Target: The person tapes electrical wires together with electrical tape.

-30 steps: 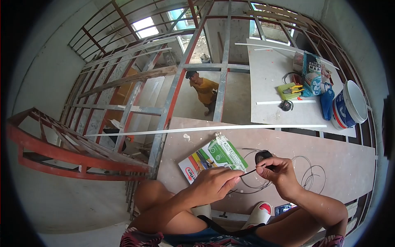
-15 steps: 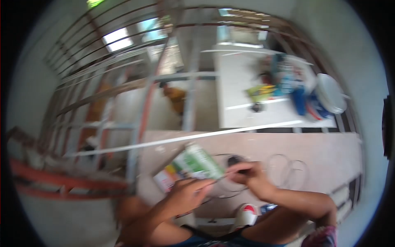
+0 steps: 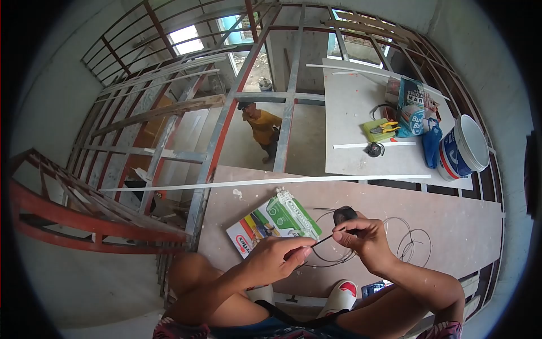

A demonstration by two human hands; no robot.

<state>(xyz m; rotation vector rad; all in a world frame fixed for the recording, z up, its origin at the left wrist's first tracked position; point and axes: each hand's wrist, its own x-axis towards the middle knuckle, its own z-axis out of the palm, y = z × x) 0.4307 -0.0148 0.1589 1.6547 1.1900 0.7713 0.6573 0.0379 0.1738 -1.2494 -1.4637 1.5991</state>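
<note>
Between my two hands a short length of thin black cable [image 3: 322, 241] is stretched. My left hand [image 3: 276, 257] pinches its lower left end, and my right hand [image 3: 362, 240] pinches it near the upper right. A round black object [image 3: 343, 214] shows just behind my right fingers; whether I hold it is unclear. Thin dark cable loops [image 3: 415, 243] lie on the pinkish board to the right, with another loop below my hands. A green, white and yellow box [image 3: 274, 221] lies just beyond my left hand.
Beyond the pinkish board [image 3: 451, 214] lies a long white strip [image 3: 271, 182]. A white board [image 3: 350, 101] holds a bucket [image 3: 464, 148], a blue bag [image 3: 411, 107] and yellow-handled pliers [image 3: 385, 127]. Open metal framing [image 3: 291, 73] spans gaps; a person [image 3: 262, 127] stands below.
The camera view has shifted, so the surroundings sit farther right and look sharper. My hands have moved slightly right in view, still pinching the cable. The person below has turned or shifted.
</note>
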